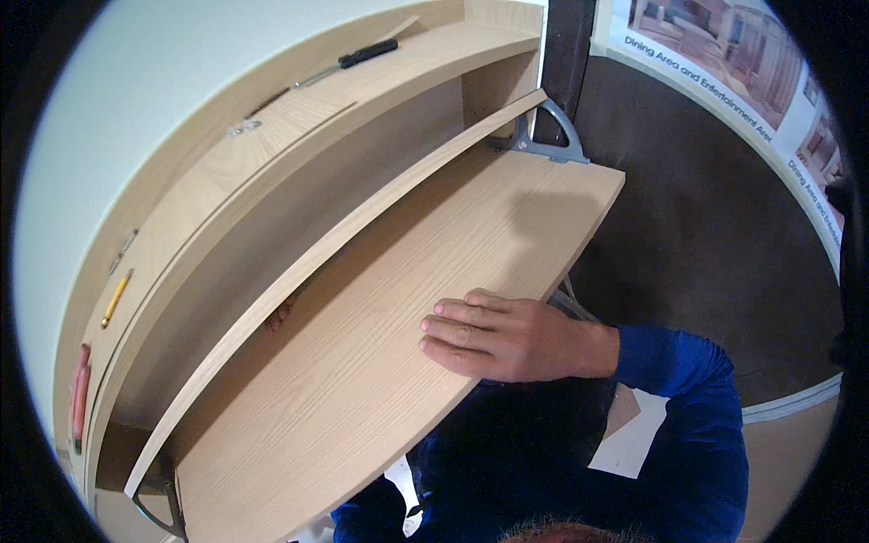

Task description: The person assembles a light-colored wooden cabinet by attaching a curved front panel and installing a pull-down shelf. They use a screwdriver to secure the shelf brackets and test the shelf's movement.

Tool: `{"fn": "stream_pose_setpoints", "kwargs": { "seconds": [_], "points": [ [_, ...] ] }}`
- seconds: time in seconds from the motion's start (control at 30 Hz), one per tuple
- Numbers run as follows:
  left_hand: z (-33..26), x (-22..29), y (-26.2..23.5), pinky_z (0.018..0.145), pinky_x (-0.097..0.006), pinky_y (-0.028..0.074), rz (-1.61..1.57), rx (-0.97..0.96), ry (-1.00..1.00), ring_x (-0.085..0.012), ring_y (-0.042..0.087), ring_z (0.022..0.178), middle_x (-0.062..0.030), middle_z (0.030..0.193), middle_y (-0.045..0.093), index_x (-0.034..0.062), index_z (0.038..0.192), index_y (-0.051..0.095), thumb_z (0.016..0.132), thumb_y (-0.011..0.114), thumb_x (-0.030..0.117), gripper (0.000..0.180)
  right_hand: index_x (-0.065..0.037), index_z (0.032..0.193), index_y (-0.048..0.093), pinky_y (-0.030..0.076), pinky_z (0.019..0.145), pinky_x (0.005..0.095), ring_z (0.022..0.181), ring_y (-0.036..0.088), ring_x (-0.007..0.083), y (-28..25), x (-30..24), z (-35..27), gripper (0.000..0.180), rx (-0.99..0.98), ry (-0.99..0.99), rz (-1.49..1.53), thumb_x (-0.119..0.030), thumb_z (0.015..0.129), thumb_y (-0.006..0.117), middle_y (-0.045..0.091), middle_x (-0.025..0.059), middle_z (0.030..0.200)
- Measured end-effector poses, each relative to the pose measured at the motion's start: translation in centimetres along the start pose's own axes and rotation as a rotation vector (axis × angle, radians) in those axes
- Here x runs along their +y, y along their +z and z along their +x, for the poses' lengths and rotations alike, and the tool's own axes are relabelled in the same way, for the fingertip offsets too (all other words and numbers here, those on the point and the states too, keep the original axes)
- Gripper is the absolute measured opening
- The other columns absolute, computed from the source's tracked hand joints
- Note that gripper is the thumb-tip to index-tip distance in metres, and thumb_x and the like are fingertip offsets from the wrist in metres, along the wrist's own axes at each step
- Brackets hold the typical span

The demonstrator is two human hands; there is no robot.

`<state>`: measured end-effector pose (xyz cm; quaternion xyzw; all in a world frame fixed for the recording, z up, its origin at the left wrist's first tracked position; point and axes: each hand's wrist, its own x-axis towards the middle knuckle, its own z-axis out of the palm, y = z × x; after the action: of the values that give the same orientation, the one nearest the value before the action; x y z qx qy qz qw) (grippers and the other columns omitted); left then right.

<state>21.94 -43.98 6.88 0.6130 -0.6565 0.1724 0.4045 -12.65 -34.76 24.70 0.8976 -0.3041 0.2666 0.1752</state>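
A light wood-grain shelf board [407, 299] lies flat across the middle of the view, its far end resting on a grey metal bracket [543, 136] and its near end reaching toward the lower left, where part of another dark bracket [158, 511] shows beneath it. The right hand [507, 337] lies palm down on the board's near edge, fingers straight and close together, pressing flat rather than gripping anything. Of the left hand [279, 315] only a few fingertips show, behind the thin raised strip [344, 244] that runs along the board's far edge; whether they curl around the strip or merely touch it cannot be told.

Behind the strip stands the back panel of a wooden unit, with an upper shelf [299, 118] above it. On that upper shelf lie a black-handled tool [362, 54] (a screwdriver, by the look of it), a few small metal parts [243, 128], a yellow pencil-like item [116, 297] and a red-orange tool [80, 398] at the far left. A blue sleeve [688, 389] covers the right arm.
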Motion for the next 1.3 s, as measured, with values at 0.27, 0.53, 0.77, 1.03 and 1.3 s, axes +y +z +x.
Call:
{"fn": "stream_pose_setpoints", "kwargs": {
  "seconds": [0.27, 0.53, 0.77, 1.03, 1.3],
  "points": [
    [0.5, 0.7, 0.8, 0.091, -0.048, 0.051, -0.016, 0.005, 0.031, -0.0267, 0.063, 0.105, -0.0096, 0.103, 0.061, 0.0087, 0.108, 0.054, 0.091, 0.064, 0.027, 0.027, 0.000, 0.116, 0.065, 0.058, 0.096, 0.0413, 0.115, 0.068, 0.0295, -0.7, -1.0, -0.2, 0.030, -0.052, 0.047, 0.024, -0.018, 0.094, 0.060, 0.070, 0.0167, 0.118],
    [1.9, 0.6, 3.8, 0.090, -0.047, 0.051, -0.039, -0.015, 0.049, -0.0266, 0.063, 0.105, -0.0097, 0.101, 0.061, 0.0092, 0.106, 0.054, 0.091, 0.063, 0.027, 0.025, -0.002, 0.112, 0.065, 0.061, 0.094, 0.0391, 0.111, 0.071, 0.0291, -3.1, 0.7, 2.9, 0.027, -0.095, -0.005, 0.078, -0.019, 0.092, 0.062, 0.070, 0.0173, 0.114],
    [3.0, 2.4, 4.4, 0.090, -0.047, 0.051, -0.051, 0.045, 0.077, -0.0265, 0.063, 0.104, -0.0099, 0.100, 0.060, 0.0097, 0.104, 0.053, 0.091, 0.062, 0.026, 0.023, -0.005, 0.114, 0.069, 0.062, 0.091, 0.0368, 0.105, 0.075, 0.0251, -3.9, 1.0, 3.0, 0.022, -0.163, 0.071, 0.080, -0.015, 0.096, 0.063, 0.076, 0.0133, 0.109],
    [2.4, 0.9, 5.0, 0.090, -0.047, 0.051, -0.001, 0.121, 0.078, -0.0264, 0.063, 0.103, -0.0100, 0.098, 0.060, 0.0102, 0.102, 0.053, 0.091, 0.061, 0.026, 0.020, -0.003, 0.113, 0.071, 0.058, 0.094, 0.0421, 0.112, 0.071, 0.0304, -5.2, 1.7, 3.1, 0.031, -0.350, 0.121, 0.058, -0.012, 0.084, 0.064, 0.072, 0.0151, 0.120],
    [0.9, 3.7, 4.8, 0.090, -0.047, 0.051, 0.084, 0.198, 0.104, -0.0263, 0.063, 0.103, -0.0102, 0.097, 0.059, 0.0108, 0.100, 0.052, 0.092, 0.060, 0.025, 0.018, 0.002, 0.115, 0.068, 0.056, 0.095, 0.0478, 0.112, 0.070, 0.0400, -12.1, 2.4, 4.0, 0.043, -0.314, 0.121, 0.198, 0.006, 0.073, 0.064, 0.072, 0.0232, 0.116]
  ]
}}
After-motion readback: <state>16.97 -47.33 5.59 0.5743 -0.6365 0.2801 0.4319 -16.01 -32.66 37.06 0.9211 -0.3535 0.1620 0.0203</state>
